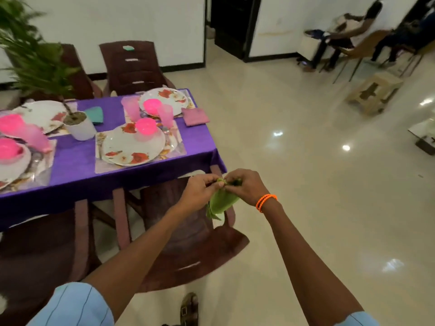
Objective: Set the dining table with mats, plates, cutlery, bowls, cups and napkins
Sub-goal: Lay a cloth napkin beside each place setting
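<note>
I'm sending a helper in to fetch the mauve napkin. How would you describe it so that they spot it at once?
Start at the table with the purple cloth and go to its far right corner. Beside the flowered plate there lies the mauve napkin, a flat folded square. The teal napkin lies by the white plant pot; the green one is held in both hands.

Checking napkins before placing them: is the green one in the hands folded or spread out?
Folded, loosely. The green napkin hangs as a narrow bunch, its top pinched between the left hand and right hand.

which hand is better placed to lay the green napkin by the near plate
Left, probably. Both hands pinch the green napkin, but the left hand is on the table side, nearer the near plate.
</note>
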